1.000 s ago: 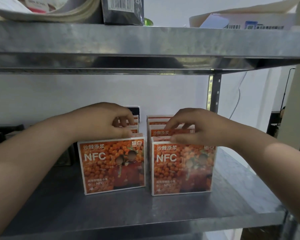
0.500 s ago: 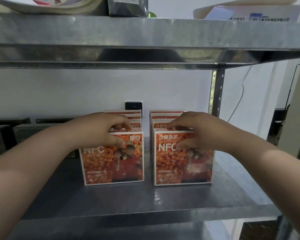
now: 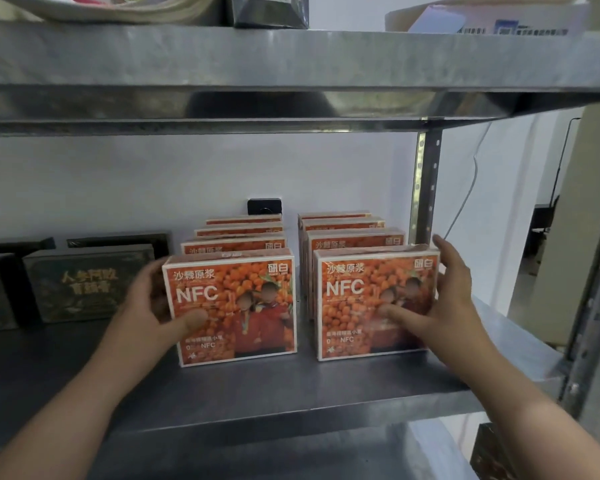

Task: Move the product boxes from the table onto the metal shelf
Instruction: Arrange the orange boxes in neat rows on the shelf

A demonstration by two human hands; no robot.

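Currently both front boxes are stood upright on the metal shelf [image 3: 257, 386]. The left front box [image 3: 236, 306] is gripped at its left edge by the left hand [image 3: 149, 306]: thumb laid on the printed face, fingers wrapped behind. The right front box [image 3: 371, 299] is clamped at its right edge by the right hand [image 3: 454, 299], thumb on the face. More orange boxes [image 3: 239, 242] are lined up just beyond each hand. Dark boxes [image 3: 87, 282] are seen left of the left hand.

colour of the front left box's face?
Front left box: orange berry print, white border, white NFC lettering. Head view.
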